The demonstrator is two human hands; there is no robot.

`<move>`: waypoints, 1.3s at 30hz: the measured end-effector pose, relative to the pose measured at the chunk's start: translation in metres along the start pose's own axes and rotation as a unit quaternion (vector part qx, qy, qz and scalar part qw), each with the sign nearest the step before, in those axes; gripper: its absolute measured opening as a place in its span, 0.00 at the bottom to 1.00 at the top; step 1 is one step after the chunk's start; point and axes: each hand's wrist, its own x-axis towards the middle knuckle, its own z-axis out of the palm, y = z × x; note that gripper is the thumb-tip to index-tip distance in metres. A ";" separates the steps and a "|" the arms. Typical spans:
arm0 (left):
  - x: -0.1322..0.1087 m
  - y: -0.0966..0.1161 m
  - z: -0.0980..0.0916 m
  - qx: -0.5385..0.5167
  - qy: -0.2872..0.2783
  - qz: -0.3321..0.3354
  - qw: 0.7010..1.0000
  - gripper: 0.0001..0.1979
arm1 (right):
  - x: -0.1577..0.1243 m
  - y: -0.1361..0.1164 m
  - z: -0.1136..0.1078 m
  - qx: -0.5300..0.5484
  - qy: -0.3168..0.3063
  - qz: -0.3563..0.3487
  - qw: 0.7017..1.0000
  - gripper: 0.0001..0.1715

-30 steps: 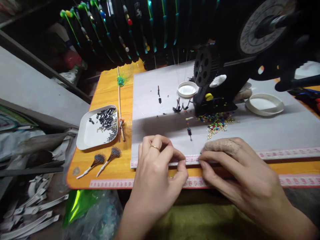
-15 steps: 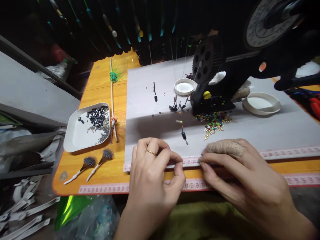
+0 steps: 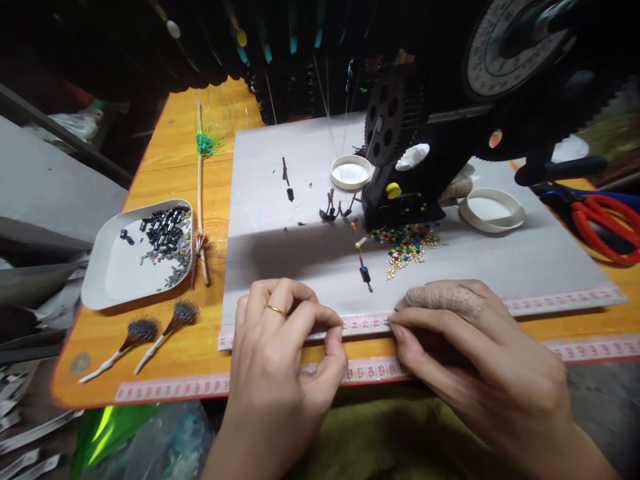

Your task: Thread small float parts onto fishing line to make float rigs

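Observation:
My left hand point(image 3: 290, 340), with a ring on one finger, is closed in a pinch at the pink measuring tape point(image 3: 365, 324) along the grey board's front edge. My right hand point(image 3: 460, 340), one finger wrapped in tan bandage, pinches at the same tape a short way to the right. What either pinch holds is too small to make out. Between and just beyond the hands lies a small rig point(image 3: 365, 274) with a black barrel and coloured beads. A pile of coloured beads and gold bits point(image 3: 407, 247) lies behind my right hand.
A black geared machine point(image 3: 405, 193) stands on the board point(image 3: 300, 267). At left is a white tray point(image 3: 115, 283) of black and grey pieces, beside two wire bundles point(image 3: 143, 330). Red-handled pliers point(image 3: 605, 227) lie at right, near a white ring point(image 3: 493, 212).
The view has shifted, moving the table and tray left in the picture. The gap between my pinched fingertips has widened, with more of the tape showing between them.

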 end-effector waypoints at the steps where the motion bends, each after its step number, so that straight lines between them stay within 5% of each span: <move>1: 0.000 0.000 0.000 0.000 0.000 0.000 1.000 0.08 | 0.000 0.000 0.000 0.001 -0.001 0.000 1.000 0.14; 35: 0.004 0.006 0.000 -0.008 0.020 -0.030 0.999 0.08 | -0.003 0.001 0.000 0.003 -0.010 0.032 0.999 0.11; 39: -0.002 0.009 -0.001 0.015 0.059 -0.006 0.998 0.08 | -0.004 0.000 -0.003 -0.001 0.006 0.013 1.000 0.12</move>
